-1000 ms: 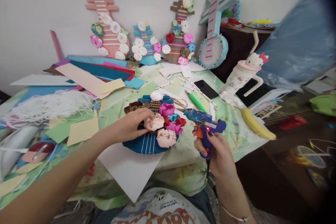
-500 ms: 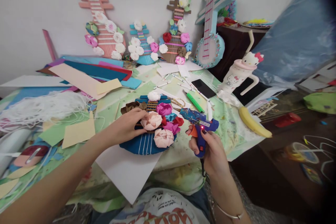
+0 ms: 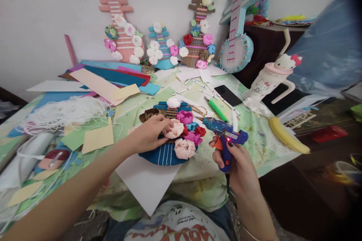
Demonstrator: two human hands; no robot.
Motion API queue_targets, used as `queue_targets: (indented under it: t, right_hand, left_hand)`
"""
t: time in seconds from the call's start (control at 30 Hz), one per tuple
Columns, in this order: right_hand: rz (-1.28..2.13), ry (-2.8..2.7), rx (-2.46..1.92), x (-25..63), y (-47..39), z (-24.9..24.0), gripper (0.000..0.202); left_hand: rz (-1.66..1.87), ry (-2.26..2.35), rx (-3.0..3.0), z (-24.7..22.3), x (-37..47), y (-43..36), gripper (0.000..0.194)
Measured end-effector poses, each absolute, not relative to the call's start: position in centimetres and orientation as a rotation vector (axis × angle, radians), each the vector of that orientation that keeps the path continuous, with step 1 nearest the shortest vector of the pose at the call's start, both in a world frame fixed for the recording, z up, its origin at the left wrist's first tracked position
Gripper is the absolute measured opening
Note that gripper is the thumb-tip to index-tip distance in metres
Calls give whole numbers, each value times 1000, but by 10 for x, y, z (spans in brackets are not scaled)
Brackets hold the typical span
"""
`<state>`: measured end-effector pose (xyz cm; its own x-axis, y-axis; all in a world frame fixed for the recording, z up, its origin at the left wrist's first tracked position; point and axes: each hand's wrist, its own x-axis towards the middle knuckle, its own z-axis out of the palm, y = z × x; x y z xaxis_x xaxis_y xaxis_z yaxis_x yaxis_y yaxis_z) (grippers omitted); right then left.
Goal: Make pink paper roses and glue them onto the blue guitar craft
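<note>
A small blue lute-shaped craft (image 3: 158, 157) lies on a white sheet (image 3: 147, 188), covered with crumpled-paper flowers in pink, magenta, red, brown and white. My left hand (image 3: 152, 131) reaches over it, fingers bent and pinching the left edge of a pale pink paper flower (image 3: 174, 128). Its fingertips are partly hidden. To the right, my right hand (image 3: 237, 158) grips the handle of a blue glue gun (image 3: 226, 135), with a finger at the orange trigger and a red light glowing. The nozzle points left, apart from the flowers. Gold-handled scissors (image 3: 200, 111) lie just behind the craft.
Finished paper lutes (image 3: 158, 51) lean on the wall. White string (image 3: 65, 115) and paper sheets (image 3: 113, 77) cover the left. A green marker (image 3: 216, 110), phone (image 3: 227, 95), tumbler (image 3: 268, 81) and banana (image 3: 288, 135) lie or stand rightward, the banana near the table's edge.
The view has swung left, so everything appears further right. My left hand stays at the pale pink flower, and my right hand keeps the glue gun beside the craft.
</note>
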<state>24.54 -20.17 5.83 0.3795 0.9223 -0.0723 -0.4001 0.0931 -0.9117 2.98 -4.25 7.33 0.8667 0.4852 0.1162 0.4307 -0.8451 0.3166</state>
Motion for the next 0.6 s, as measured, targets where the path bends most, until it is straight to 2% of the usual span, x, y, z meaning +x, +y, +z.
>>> queue_targets:
  t: [0.13, 0.6]
  right_hand:
    - [1086, -616, -1053, 245, -202, 57, 23]
    - [1083, -594, -1077, 246, -206, 59, 23]
  left_hand:
    - [313, 686, 2854, 72, 34, -46, 29]
    - [453, 818, 2906, 62, 42, -50, 19]
